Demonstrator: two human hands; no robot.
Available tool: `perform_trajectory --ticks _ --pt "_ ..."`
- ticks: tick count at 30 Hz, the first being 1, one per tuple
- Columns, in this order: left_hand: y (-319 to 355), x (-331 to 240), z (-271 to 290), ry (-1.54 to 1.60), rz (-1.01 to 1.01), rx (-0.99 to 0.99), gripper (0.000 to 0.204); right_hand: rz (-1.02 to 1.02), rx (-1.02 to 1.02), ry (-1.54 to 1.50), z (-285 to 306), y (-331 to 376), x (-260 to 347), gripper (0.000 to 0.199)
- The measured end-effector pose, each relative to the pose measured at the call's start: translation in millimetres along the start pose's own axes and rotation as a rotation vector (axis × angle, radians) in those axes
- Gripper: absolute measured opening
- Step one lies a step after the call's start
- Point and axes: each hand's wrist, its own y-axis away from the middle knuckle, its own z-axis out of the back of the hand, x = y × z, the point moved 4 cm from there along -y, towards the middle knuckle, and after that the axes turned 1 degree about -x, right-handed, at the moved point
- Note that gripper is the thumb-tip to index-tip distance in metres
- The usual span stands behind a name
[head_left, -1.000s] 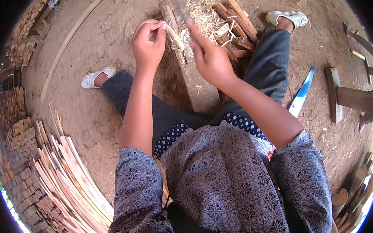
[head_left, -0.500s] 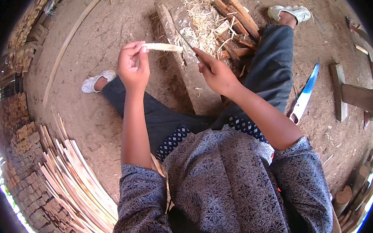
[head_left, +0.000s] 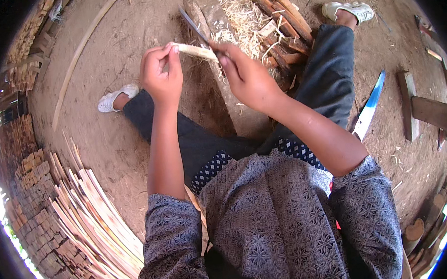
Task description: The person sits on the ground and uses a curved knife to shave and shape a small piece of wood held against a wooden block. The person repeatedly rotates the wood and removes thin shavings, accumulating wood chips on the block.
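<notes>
While our left hand (head_left: 162, 74) pinches one end of a pale stick (head_left: 194, 51) between thumb and fingers, our right hand (head_left: 248, 80) has its fingers wrapped around a knife (head_left: 193, 24). We hold the stick between our hands, its other end beside the knife; we cannot tell whether they touch. Below us sits a block (head_left: 250, 120) strewn with shavings (head_left: 240, 17).

Beneath you spreads a brown dirt floor (head_left: 118, 59), carrying pale wood strips (head_left: 103, 216) at lower left, a blue-and-white blade (head_left: 369, 107) at right and, at upper centre, reddish-brown sticks (head_left: 291, 22) beside a thick wooden plank (head_left: 249, 122) strewn with shavings (head_left: 238, 15).
</notes>
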Motion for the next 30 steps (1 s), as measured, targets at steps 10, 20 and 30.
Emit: perform_trajectory --ticks 10,20,30 --pt "-13 -3 -10 -0.078 -0.102 -0.082 0.01 0.021 0.004 0.046 3 -1 -1 0.035" --pt "-11 -16 -13 -0.078 -0.111 -0.074 0.01 -0.121 0.038 0.159 14 -4 -7 0.031" --pt "-16 -23 -24 -0.054 -0.179 -0.022 0.01 0.009 0.047 0.139 8 -9 -36 0.034"
